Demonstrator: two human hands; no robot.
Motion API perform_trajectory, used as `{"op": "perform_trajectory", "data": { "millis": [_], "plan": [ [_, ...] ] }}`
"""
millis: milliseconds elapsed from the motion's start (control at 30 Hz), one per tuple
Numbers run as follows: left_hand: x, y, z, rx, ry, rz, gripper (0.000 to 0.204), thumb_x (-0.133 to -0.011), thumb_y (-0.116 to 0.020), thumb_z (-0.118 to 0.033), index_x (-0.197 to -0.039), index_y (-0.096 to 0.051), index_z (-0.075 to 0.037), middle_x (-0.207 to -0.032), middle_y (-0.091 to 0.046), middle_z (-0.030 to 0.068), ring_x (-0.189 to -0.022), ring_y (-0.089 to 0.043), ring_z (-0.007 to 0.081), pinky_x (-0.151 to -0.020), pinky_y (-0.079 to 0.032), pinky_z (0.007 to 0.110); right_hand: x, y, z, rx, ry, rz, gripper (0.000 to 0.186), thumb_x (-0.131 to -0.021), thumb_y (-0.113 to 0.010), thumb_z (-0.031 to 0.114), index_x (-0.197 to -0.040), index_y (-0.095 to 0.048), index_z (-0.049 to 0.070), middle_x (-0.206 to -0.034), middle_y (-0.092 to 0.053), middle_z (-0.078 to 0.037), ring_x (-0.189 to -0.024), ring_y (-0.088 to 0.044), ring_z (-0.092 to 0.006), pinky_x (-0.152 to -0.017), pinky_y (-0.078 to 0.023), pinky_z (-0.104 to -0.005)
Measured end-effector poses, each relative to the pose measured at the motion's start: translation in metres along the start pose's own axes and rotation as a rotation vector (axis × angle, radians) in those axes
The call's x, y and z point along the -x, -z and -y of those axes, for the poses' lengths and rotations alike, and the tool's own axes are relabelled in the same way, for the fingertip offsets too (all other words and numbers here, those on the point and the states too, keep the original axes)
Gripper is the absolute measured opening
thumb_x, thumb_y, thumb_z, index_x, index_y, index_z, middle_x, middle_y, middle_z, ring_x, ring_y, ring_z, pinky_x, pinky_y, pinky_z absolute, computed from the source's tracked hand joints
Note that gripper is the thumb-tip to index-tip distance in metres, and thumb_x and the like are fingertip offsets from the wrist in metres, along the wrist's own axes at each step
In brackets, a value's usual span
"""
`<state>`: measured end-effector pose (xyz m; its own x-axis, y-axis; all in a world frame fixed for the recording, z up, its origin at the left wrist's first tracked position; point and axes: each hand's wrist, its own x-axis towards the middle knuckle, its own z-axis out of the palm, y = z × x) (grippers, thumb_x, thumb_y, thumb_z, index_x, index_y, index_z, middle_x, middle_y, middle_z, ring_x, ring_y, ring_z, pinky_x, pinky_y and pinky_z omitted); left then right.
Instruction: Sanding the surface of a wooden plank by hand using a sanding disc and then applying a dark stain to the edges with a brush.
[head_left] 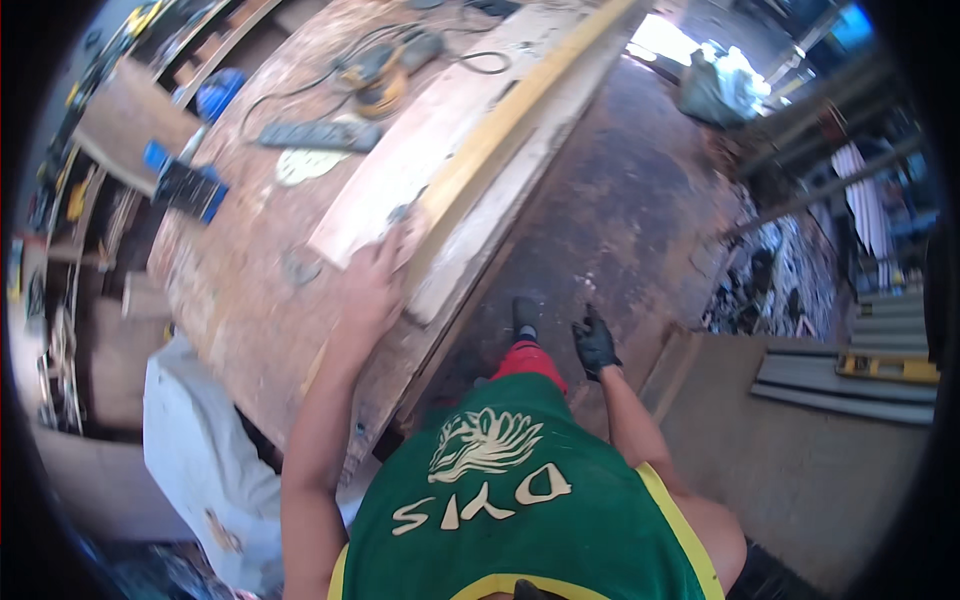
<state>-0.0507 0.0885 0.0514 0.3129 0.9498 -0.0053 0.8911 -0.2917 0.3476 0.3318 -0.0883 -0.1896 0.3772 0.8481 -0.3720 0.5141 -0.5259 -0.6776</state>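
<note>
Yellow timber strip (525, 110) on the bench (245, 250), its near end by the person's bare left hand (375, 275).

From about the middle of the view, the strip ran toward one o'clock, between a pale wide board (430, 130) on its left and a whitish plank (480, 230) along the bench's edge. The left hand lay between nine and ten o'clock, its fingers at the strip's near end; whether they were clamped on it or merely rested there, I could not tell. At four o'clock the right hand, in a black glove (597, 347), hung over the dark floor (640, 190), fingers loosely apart and holding nothing. A corded power sander (380, 85) sat at eleven o'clock, a perforated pale disc (300, 167) at ten, and a yellow spirit level (890, 367) at three.
</note>
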Motion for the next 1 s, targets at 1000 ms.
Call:
{"op": "perform_trajectory", "data": {
  "millis": [1000],
  "plan": [
    [0.111, 0.028, 0.051, -0.121, -0.256, 0.123, 0.069, -0.084, -0.056, 0.002, -0.145, -0.061, -0.028, -0.150, -0.040, 0.0326, -0.138, -0.041, 0.0473, -0.122, -0.025, 0.056, 0.080, -0.034, -0.078, 0.204, -0.157, 0.044, 0.067, -0.103, -0.056, 0.023, -0.163, -0.029, 0.012, -0.123, -0.066, -0.029, -0.112, -0.066, -0.0433, -0.096, -0.051, -0.0473]
  ]
}}
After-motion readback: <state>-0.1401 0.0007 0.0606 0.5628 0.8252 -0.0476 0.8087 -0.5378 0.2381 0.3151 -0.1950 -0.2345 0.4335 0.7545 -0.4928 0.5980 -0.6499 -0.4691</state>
